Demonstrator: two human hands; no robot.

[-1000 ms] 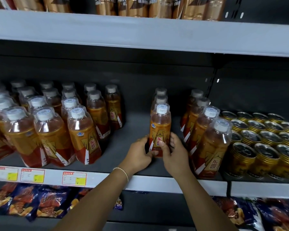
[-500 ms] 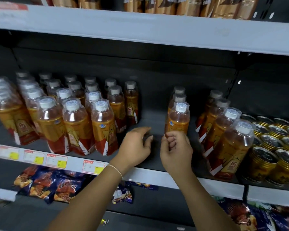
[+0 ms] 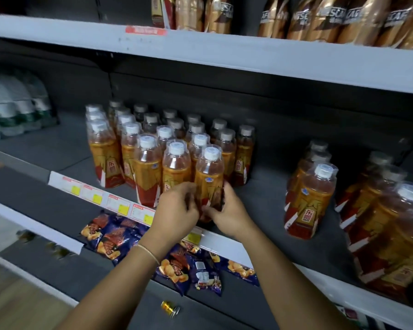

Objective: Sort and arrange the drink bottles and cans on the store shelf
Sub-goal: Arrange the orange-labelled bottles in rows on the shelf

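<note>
An orange drink bottle [image 3: 209,173] with a white cap stands at the front right corner of a large group of like bottles [image 3: 148,160] on the middle shelf [image 3: 267,203]. My left hand [image 3: 177,210] grips its lower left side and my right hand [image 3: 229,211] grips its lower right side, both covering the red base of the label. A short row of the same bottles [image 3: 311,198] stands further right, and another row [image 3: 386,234] at the far right edge.
Clear water bottles [image 3: 12,108] stand at the far left of the shelf. Gold coffee bottles [image 3: 320,17] line the shelf above. Blue snack bags [image 3: 177,265] lie on the shelf below, with one small can [image 3: 169,308] on its side. Price tags [image 3: 105,198] run along the shelf edge.
Both hands let go of the lone middle-row bottle and moved left to the big group, where they now hold its front right bottle. The view swung left.
</note>
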